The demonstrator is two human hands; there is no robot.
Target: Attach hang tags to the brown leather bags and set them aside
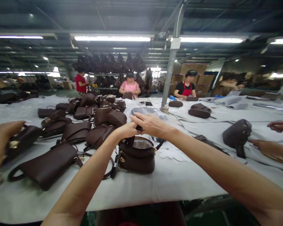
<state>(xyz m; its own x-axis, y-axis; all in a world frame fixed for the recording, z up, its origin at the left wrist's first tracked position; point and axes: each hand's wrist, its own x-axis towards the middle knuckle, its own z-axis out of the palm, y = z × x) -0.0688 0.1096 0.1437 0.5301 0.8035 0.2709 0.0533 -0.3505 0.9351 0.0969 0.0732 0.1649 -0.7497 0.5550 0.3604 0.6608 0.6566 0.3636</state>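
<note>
A dark brown handbag (138, 161) stands upright on the white-covered table before me, its top open and its pale lining showing. Gold zip pulls and a gold charm hang on its front. Above the opening, my left hand (128, 130) is closed around a dark strap (130, 142) that rises from the bag. My right hand (154, 126) meets it from the other side, its fingers reaching over my left fingertips and closed on the dark end of the strap. Most of that end is hidden between my hands. A clear plastic bag (143, 110) lies just behind them.
Many brown handbags (76, 131) are heaped at the left, one (47, 163) near the front edge. A co-worker's hand (4, 138) grips a bag at far left. At right, another person's hands (273, 149) are beside a bag (237, 135). A metal post (171, 69) rises behind.
</note>
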